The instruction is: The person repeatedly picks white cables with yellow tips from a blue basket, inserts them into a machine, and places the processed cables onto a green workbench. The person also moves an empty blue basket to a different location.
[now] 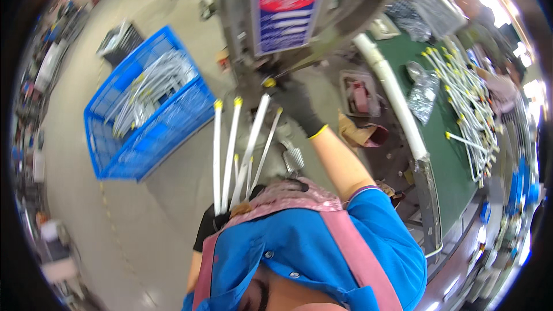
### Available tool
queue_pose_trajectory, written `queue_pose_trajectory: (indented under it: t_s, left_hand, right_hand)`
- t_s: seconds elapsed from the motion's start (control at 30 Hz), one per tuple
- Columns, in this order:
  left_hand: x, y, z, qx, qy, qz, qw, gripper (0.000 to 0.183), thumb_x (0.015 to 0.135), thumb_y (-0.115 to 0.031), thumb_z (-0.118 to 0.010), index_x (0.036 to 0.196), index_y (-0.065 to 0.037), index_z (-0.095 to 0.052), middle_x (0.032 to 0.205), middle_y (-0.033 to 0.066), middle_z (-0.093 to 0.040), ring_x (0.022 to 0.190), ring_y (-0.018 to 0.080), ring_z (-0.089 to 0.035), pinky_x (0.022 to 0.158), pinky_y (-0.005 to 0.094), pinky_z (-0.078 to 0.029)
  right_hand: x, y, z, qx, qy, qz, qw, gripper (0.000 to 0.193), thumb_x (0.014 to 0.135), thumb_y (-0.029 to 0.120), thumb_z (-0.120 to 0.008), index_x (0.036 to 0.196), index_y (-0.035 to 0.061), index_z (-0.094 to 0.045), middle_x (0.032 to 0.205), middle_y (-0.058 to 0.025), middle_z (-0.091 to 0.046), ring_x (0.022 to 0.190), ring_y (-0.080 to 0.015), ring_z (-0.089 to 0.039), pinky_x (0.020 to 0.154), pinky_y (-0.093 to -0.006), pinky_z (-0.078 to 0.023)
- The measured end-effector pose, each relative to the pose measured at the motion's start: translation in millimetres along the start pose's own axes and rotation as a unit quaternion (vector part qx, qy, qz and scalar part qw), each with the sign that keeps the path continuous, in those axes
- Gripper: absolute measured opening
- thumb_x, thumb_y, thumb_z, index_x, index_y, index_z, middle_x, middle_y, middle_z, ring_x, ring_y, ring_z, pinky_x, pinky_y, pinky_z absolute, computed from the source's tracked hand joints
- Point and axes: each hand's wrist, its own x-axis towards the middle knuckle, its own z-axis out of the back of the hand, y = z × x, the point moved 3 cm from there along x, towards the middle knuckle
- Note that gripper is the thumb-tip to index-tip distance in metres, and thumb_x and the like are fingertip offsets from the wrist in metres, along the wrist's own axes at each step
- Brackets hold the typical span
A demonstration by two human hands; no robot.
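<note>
My left hand [211, 223], in a black glove, is low by my waist, closed around several white tubes [231, 155] with yellow ends; my apron partly hides its fingers. The tubes fan upward in front of me. My right hand [296, 103], in a dark glove with a yellow cuff, reaches up to the machine [236, 29]. Its fingers blend into the dark machine part, so their grip is unclear. Just beside its fingertips are a small yellow cap [269, 82] and the upper end of the thickest-looking white tube [253, 141].
A blue crate [173, 135] of bent white tubes stands on the floor at left, with a dark bin [120, 40] behind it. At right, a green table [443, 178] carries more yellow-tipped tubes [461, 98] and a clear bag [423, 98]. A metal pedal [292, 158] lies below the machine.
</note>
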Motion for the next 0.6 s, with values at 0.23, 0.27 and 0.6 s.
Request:
queue_pose_trajectory:
  t_s: [0.23, 0.27, 0.6]
  left_hand:
    - [1.5, 20.0, 8.5, -0.055, -0.002, 0.075, 0.996, 0.038, 0.08, -0.009, -0.062, 0.116, 0.002, -0.055, 0.1, 0.0071, -0.062, 0.091, 0.0155, -0.057, 0.083, 0.0287, -0.045]
    - [0.4, 17.0, 9.5, -0.038, 0.006, 0.078, 0.996, 0.038, 0.08, -0.009, -0.062, 0.116, 0.002, -0.055, 0.1, 0.0071, -0.062, 0.091, 0.0154, -0.057, 0.084, 0.029, -0.045]
    - [-35.9, -19.5, 11.8, -0.073, 0.055, 0.043, 0.995, 0.041, 0.089, -0.013, -0.058, 0.127, 0.0, -0.049, 0.119, 0.012, -0.059, 0.108, 0.0181, -0.057, 0.096, 0.0303, -0.044]
  right_hand:
    - [-2.0, 5.2, 2.6, 0.098, 0.047, -0.141, 0.984, 0.035, 0.081, 0.022, -0.066, 0.107, -0.0011, -0.063, 0.093, -0.0138, -0.068, 0.083, -0.0184, -0.064, 0.075, -0.03, -0.049]
    - [-2.2, 5.4, 2.8, 0.102, 0.045, -0.149, 0.982, 0.037, 0.082, 0.021, -0.066, 0.11, -0.0023, -0.062, 0.095, -0.0126, -0.068, 0.085, -0.0143, -0.063, 0.077, -0.0276, -0.048]
    - [-2.7, -12.5, -7.7, 0.128, 0.045, -0.155, 0.979, 0.037, 0.085, 0.024, -0.063, 0.111, -0.0015, -0.062, 0.095, -0.0106, -0.068, 0.084, -0.016, -0.062, 0.077, -0.028, -0.048]
